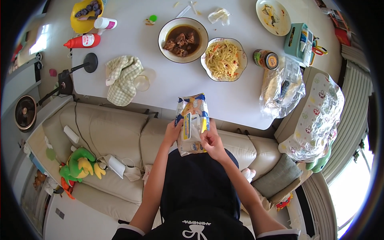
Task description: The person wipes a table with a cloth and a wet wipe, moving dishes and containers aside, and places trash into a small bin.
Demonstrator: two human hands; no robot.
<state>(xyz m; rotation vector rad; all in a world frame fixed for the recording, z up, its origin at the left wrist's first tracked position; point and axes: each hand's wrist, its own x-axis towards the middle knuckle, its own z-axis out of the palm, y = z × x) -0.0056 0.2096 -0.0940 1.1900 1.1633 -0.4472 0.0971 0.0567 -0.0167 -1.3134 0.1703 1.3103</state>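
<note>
A soft blue, white and yellow pack of wet wipes [193, 105] is held upright over my lap, just off the table's near edge. A stiff plastic lid [187, 126] shows on its front. My left hand [173, 133] grips the pack by its left side, thumb on the front. Over the right side of the front, my right hand [214, 146] has its fingers curled in a pinch close to the lid. What those fingertips hold, if anything, cannot be made out.
On the white table [168, 86] stand a bowl of dark meat stew [183, 41], a plate of shredded vegetables [224, 60], a jar [265, 59], a checked cloth [122, 80], a clear cup [142, 83] and a red squeeze bottle [83, 41]. Behind me is a beige sofa [104, 120].
</note>
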